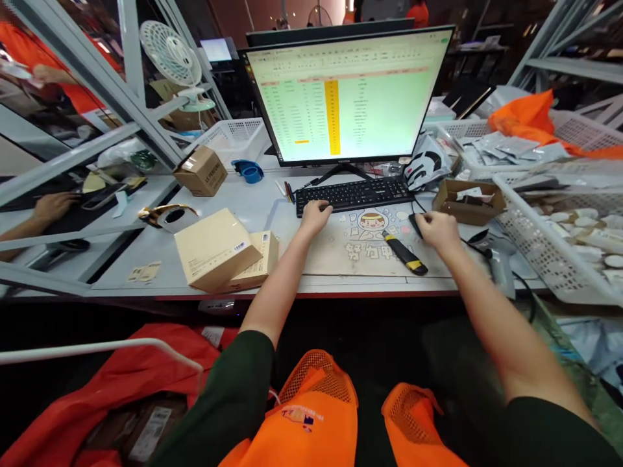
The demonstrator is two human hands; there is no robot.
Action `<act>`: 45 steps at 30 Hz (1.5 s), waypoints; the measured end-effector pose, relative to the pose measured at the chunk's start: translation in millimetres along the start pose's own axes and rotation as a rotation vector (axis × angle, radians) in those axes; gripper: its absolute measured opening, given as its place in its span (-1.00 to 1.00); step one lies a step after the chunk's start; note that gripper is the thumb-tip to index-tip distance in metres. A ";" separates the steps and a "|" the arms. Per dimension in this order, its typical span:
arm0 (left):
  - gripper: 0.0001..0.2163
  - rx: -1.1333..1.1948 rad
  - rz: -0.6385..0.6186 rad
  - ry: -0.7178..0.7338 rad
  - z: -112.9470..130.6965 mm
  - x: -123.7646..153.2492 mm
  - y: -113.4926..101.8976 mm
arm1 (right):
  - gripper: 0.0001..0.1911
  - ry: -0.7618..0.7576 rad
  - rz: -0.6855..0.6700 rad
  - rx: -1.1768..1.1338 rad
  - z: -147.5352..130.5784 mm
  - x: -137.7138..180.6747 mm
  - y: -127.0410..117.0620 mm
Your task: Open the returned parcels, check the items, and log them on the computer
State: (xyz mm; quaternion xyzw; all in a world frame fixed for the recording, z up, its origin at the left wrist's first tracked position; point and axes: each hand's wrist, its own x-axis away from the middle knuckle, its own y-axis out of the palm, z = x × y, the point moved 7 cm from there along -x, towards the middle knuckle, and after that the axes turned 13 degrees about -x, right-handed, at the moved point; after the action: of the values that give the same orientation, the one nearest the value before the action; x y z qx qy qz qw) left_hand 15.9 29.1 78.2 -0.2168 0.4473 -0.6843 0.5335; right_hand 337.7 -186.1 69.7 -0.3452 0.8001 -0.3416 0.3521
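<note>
My left hand (pixel 315 216) rests on the left end of a black keyboard (pixel 355 193), its fingers loosely curled on the keys. To the right, on the cartoon-printed desk mat (pixel 341 250), my right hand (pixel 437 229) is cupped over a black mouse (pixel 415 224). A monitor (pixel 348 97) showing a spreadsheet stands behind the keyboard. A black and yellow utility knife (pixel 405 254) lies on the mat between my hands.
Tan cardboard boxes (pixel 214 250) lie left of the mat, a small brown box (pixel 200 170) and a tape roll (pixel 168 215) farther back. White baskets (pixel 559 246) of small items fill the right side beside a barcode scanner (pixel 496 256). Another person's hand (pixel 53 206) shows at far left.
</note>
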 end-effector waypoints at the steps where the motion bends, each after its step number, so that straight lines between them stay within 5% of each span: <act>1: -0.64 -0.010 0.037 -0.033 -0.3 -10.4 2.9 | -0.60 0.002 0.030 0.025 0.6 -3.7 3.3; 6: -0.54 -0.188 0.194 -0.118 -23.0 -30.3 13.3 | -0.43 -0.121 0.126 0.076 10.8 -4.8 28.4; 13: -0.46 -0.279 0.073 -0.099 -41.4 -30.4 34.1 | -0.45 -0.204 0.132 0.047 31.7 -6.8 50.1; 45: -0.38 -0.255 -0.006 -0.091 -47.3 -28.6 42.2 | -0.39 -0.266 0.233 -0.018 35.3 -1.3 44.0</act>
State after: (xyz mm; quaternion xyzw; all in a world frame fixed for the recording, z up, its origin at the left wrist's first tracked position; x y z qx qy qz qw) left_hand 11.6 72.2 23.9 -0.3149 0.5055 -0.6128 0.5194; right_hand 352.9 -172.5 17.1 -0.2952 0.7841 -0.2427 0.4890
